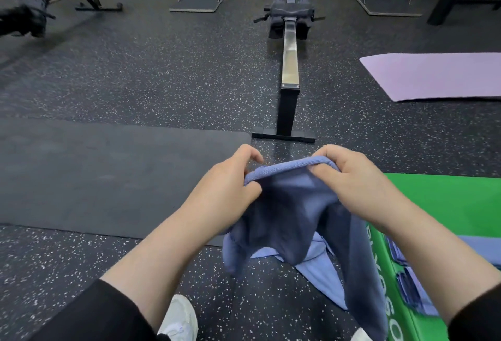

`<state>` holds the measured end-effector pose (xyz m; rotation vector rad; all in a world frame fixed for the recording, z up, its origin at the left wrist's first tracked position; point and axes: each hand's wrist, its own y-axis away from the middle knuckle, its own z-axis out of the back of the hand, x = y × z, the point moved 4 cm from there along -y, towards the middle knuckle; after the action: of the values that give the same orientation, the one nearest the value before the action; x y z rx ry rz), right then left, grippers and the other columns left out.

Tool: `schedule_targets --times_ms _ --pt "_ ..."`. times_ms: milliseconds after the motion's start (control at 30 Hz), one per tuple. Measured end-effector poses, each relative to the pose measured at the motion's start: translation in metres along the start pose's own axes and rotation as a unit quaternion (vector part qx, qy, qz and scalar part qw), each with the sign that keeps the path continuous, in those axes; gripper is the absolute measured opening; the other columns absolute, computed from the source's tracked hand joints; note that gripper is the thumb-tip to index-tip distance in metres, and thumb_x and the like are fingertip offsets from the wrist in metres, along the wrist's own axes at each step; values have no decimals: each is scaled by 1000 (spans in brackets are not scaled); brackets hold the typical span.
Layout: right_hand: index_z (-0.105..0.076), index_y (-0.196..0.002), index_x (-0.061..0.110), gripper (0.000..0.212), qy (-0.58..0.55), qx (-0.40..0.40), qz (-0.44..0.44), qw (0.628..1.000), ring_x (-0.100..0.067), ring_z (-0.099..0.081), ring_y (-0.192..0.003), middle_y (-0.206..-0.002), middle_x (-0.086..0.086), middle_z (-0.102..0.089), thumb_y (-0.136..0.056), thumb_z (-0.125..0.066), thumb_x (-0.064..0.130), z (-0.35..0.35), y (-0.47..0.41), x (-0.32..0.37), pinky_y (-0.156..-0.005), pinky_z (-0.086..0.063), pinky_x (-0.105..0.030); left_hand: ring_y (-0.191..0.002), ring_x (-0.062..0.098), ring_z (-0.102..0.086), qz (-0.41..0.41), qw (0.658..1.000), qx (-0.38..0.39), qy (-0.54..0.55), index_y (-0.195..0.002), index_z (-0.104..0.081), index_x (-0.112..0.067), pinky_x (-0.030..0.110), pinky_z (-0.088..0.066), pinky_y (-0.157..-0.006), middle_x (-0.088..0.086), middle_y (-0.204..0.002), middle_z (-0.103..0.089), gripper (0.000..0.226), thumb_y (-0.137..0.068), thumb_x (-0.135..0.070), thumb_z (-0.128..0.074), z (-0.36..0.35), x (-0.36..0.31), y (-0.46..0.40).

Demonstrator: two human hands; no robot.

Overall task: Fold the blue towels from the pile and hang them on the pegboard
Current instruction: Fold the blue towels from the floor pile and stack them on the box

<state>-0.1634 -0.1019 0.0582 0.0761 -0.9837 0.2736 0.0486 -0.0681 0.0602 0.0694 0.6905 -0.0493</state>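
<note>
The blue towel (292, 213) hangs in the air above the speckled floor (162, 83), its hemmed top edge running left to right, pinched at either end by the curled fingers of the left hand (230, 183) and right hand (352, 178), its length drooping downward.

Open floor (162, 83) ahead; rowing machine (290, 69) centre, green box (447, 205) blocks right

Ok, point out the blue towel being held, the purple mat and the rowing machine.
blue towel (292, 205): head view, on the hanging cloth between the hands.
purple mat (433, 76): head view, on its flat top.
rowing machine (290, 53): head view, on its metal rail.
</note>
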Motion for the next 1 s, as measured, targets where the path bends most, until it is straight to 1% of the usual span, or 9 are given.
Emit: schedule_targets --times_ms 100,200,300,400,533,667,733,867,1000 --pt "-63 -84 22 12 -38 2 5 999 0 -47 -66 -70 16 -58 -95 -62 17 1 1 0 -63 -37 -18 -72 4 -58 27 998 -47 38 -96 -56 -32 23 -44 -65 -11 -81 -66 18 -90 -15 -56 4 9 -1" --pt "-67 -86 22 10 -51 10 24 998 -2 -52 -71 -75 9 -64 -95 -65 19 1 3 4 -69 -41 -22 -59 5 -53 61 985 -30 157 -85 -69 -25 24 -42 -61 -7 -76 -72 18 -94 -14 -59 3 10 0" --pt "-69 -89 22 5 -44 32 39 998 0 -54 -72 -78 6 -69 -93 -71 22 -3 4 7 -71 -43 -23 -64 13 -57 88 952 15 293 -89 -74 -18 30 -44 -66 1 -77 -73 22 -97 -11 -55 -4 8 4" --pt "-67 -92 25 6 -23 44 45 998 -1 -53 -69 -76 7 -68 -92 -72 22 -9 4 8 -70 -44 -26 -68 12 -59 107 932 35 343 -97 -73 -17 30 -44 -67 -1 -80 -72 24 -102 -15 -49 -12 4 4" --pt "-60 -80 5 30 31 13 34 999 -7 -42 -65 -66 -2 -51 -99 -60 29 -7 3 8 -66 -41 -39 -73 8 -63 74 964 45 253 -99 -64 -32 28 -46 -68 -10 -84 -73 16 -97 -47 -58 -12 -5 4" --pt "-55 -80 -4 59 18 -13 -29 999 -11 -36 -65 -69 1 -41 -87 -53 54 -2 1 2 -63 -34 -35 -66 5 -54 41 990 39 128 -103 -53 -41 28 -40 -63 -14 -74 -61 17 -92 -37 -64 -11 -5 4" --pt "-51 -75 -4 58 24 -19 -48 998 -12 -32 -65 -68 0 -36 -86 -53 54 -1 1 0 -62 -29 -35 -68 9 -53 37 996 22 77 -103 -51 -39 30 -39 -62 -12 -71 -58 17 -95 -24 -53 -9 -1 3" --pt "-36 -65 9 46 -19 -54 -72 996 -16 -23 -64 -67 -1 -25 -98 -59 32 3 3 -4 -62 -18 -36 -80 23 -58 77 996 -43 -17 -101 -50 -33 36 -42 -66 -5 -78 -62 22 -93 -14 -43 5 13 3" --pt "-49 -71 10 33 -52 -96 -81 991 -15 -34 -64 -65 2 -39 -94 -61 30 9 -2 -16 -63 -29 -36 -87 23 -62 113 983 -144 -20 -92 -58 -29 36 -47 -74 -11 -84 -68 17 -96 -18 -46 22 35 0"
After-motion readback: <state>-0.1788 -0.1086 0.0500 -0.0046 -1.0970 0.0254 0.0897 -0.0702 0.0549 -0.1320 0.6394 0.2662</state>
